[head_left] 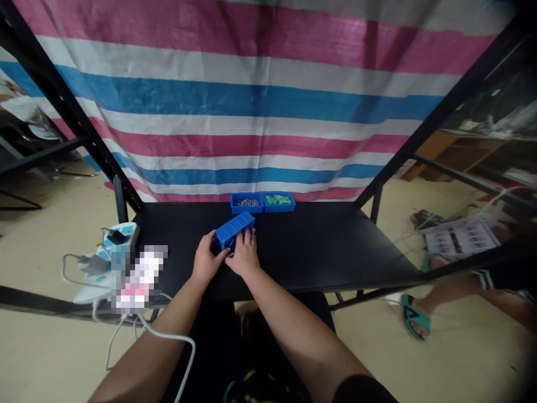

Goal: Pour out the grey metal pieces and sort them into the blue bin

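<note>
A long blue plastic block (pixel 235 228) with ribbed sections lies tilted on the black table (pixel 319 246), near its middle. My left hand (pixel 206 258) grips the block's near-left end. My right hand (pixel 243 254) rests against its near side, fingers curled on it. What lies under my fingers is hidden. Two small blue bins stand at the table's far edge: the left bin (pixel 247 202) holds small metal parts, the right bin (pixel 278 201) holds green parts.
A white power strip (pixel 109 246) with plugs and cables sits at the table's left end. A striped tarp (pixel 251 101) hangs behind. Black frame posts (pixel 121 198) flank the table. Another person's foot in a teal sandal (pixel 413 316) is on the floor at right.
</note>
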`<state>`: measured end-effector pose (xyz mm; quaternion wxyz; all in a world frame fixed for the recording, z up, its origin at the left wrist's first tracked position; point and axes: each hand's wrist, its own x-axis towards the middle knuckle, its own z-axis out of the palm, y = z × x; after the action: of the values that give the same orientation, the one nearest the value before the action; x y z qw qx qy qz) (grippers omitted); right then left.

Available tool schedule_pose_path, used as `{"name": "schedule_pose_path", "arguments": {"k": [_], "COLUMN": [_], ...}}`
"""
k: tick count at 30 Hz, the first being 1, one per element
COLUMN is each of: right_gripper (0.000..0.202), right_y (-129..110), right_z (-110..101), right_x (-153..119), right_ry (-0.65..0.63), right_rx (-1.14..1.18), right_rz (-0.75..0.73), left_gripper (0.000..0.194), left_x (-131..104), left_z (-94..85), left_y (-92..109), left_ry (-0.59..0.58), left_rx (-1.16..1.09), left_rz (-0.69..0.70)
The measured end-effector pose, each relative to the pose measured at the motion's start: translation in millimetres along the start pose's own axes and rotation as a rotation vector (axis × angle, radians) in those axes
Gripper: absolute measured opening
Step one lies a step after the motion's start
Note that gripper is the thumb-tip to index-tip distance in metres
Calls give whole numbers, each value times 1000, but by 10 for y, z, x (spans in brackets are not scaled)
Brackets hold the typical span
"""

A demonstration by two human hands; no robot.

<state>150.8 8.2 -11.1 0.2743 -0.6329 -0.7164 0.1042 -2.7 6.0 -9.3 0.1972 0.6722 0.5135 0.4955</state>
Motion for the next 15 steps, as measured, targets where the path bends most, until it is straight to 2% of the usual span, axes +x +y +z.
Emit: {"name": "schedule_pose_path", "arguments": {"k": [3,7,15], "right_gripper": [84,79,82], "right_y": [-2,-18,-76], "right_z": [1,-7,-79], "right_x": [-8,-13,-38], "right_ry": [-1,3,105], "right_rx": [-10,-22,4], "right_rz": [-14,-20,6], "left_gripper": [65,64,68], "left_x": [5,6,24], "left_z": [-4,-1,43], "left_y": [26,45,-55], "left_ry": [13,12,12], "left_rx": [10,-10,-218], "left_rz": [11,1,-126]}}
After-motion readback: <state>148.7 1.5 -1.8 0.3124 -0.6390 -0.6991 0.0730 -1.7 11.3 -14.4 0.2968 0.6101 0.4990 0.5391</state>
